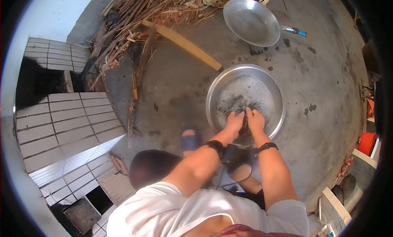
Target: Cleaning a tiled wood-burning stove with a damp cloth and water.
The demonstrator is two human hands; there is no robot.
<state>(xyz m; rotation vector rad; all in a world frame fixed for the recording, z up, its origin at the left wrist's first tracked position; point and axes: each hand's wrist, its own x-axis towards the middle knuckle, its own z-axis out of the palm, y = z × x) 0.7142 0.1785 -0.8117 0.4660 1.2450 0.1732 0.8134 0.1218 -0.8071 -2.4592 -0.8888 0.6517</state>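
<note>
A wide metal basin [278, 114] of foamy water stands on the concrete floor before me. Both hands are over its near half, thumbs pointing away from me and almost touching. My left hand [235, 122] and my right hand [255, 120] grip something dark and wet between them, perhaps a cloth; its exact kind is unclear. Part of it hangs down between the wrists, and the fingers beneath are hidden. A black band is on each wrist. Beyond the basin lies a metal pan [253, 22] with a handle partly wrapped in blue.
A wooden board [187, 46] lies on the floor, its end close to the basin's far left rim. Firewood and dry stalks [132, 25] are piled at the far left. The white-tiled stove [70, 120] stands left; a red container [367, 144] is at the right edge.
</note>
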